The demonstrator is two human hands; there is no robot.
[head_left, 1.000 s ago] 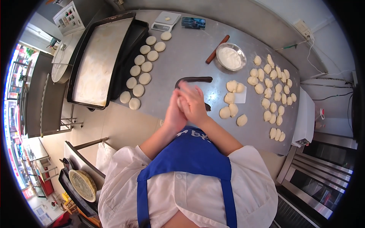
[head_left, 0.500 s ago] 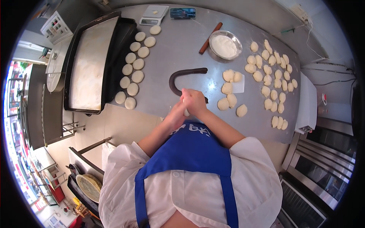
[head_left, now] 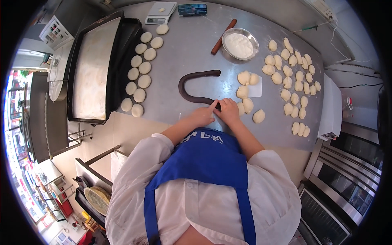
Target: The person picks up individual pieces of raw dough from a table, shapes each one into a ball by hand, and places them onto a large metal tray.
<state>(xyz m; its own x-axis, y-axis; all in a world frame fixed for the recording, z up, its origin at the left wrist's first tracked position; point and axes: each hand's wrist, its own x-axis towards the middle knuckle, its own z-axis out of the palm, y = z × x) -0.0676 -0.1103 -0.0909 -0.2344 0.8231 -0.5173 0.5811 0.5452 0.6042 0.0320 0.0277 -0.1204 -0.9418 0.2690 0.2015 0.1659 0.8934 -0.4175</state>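
Observation:
A long, dark, smooth rope of paste [head_left: 188,92] lies in a U on the steel table. My left hand [head_left: 206,114] is at its lower end, index finger stretched onto the rope, other fingers curled with what they hold hidden. My right hand [head_left: 228,110] is beside it, fingers closed on that end of the rope. Pale dough lumps [head_left: 243,91] lie right of my hands, partly on a white scraper [head_left: 255,90]. A steel bowl of white powder [head_left: 240,44] and a brown rolling pin [head_left: 216,47] lie beyond.
Flattened dough rounds [head_left: 145,67] line the left beside black trays, the upper one with a pale sheet [head_left: 92,69]. A small scale [head_left: 157,18] and phone [head_left: 192,10] stand at the back. Several dough pieces [head_left: 302,87] cover the right side. A pan [head_left: 98,198] sits on a lower-left rack.
My clasped hands have separated slightly and moved forward and right onto the lower end of the dark rope. The pale piece glimpsed between my palms is no longer visible. The view has shifted slightly.

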